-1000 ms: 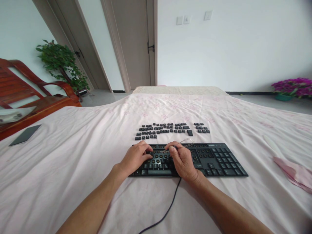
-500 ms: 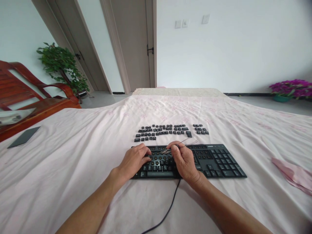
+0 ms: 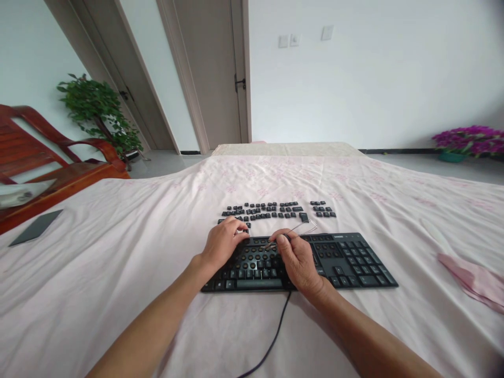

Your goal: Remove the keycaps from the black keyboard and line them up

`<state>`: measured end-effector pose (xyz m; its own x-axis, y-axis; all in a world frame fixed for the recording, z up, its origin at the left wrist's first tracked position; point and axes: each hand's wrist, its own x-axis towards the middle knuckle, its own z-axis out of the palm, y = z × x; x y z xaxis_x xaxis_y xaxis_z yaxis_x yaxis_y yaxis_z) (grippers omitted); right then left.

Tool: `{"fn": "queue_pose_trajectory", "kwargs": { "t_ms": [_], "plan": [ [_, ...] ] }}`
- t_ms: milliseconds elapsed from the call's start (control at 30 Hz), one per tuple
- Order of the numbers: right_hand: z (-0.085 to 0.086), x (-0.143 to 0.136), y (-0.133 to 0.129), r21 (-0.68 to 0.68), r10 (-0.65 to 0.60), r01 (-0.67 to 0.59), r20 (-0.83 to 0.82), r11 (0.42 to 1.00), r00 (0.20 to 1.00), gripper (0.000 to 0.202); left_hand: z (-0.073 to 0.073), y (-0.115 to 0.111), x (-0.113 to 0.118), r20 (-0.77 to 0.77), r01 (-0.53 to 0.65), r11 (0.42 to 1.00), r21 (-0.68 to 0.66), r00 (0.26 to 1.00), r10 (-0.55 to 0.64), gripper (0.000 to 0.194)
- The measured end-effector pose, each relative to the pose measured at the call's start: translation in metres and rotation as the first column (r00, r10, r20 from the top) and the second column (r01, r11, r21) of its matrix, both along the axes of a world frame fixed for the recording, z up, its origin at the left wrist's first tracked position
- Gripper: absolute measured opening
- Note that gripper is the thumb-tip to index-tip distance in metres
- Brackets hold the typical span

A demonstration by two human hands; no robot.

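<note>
A black keyboard (image 3: 368, 261) lies on the cloth, with many keycaps off its left and middle part and round key seats bare. My right hand (image 3: 295, 257) is closed around a wire keycap puller (image 3: 311, 227) over the middle of the keyboard. Thin wire loops stick out behind this hand, and the other end points at the bare seats. My left hand (image 3: 223, 242) is at the keyboard's upper left edge, thumb and fingers pinched on a small black keycap (image 3: 246, 231). Beyond the keyboard, loose keycaps (image 3: 268, 216) lie in rows; my left hand hides some of them.
A pale pink cloth (image 3: 129, 273) covers the surface. The keyboard cable (image 3: 275, 336) runs toward me. A dark flat panel (image 3: 36, 227) lies at the left, a pink cloth piece (image 3: 470, 278) at the right. A wooden chair (image 3: 59, 152) stands at far left.
My left hand has moved away from me, from the bare key seats to the keyboard's upper edge near the loose keycaps. My right hand stays almost in place with the puller.
</note>
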<state>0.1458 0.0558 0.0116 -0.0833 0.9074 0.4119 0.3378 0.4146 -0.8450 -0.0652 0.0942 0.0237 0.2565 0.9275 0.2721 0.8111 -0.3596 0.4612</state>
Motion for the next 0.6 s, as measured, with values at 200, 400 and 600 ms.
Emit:
{"fn": "queue_pose_trajectory", "kwargs": {
  "t_ms": [200,400,600],
  "plan": [
    [0.000,0.003,0.000,0.018,-0.010,0.010,0.007,1.000,1.000,0.033,-0.005,0.031,0.026,-0.225,-0.002,0.990,0.144,0.974,0.035,0.012],
    [0.002,0.003,0.000,0.017,-0.005,0.004,0.019,1.000,1.000,0.034,-0.010,0.043,0.033,-0.289,-0.008,0.991,0.136,0.956,0.047,0.014],
    [0.001,0.004,0.000,0.016,-0.003,0.002,0.034,1.000,0.999,0.035,-0.017,0.049,0.034,-0.289,0.000,0.995,0.099,0.957,0.029,0.013]
  ]
}}
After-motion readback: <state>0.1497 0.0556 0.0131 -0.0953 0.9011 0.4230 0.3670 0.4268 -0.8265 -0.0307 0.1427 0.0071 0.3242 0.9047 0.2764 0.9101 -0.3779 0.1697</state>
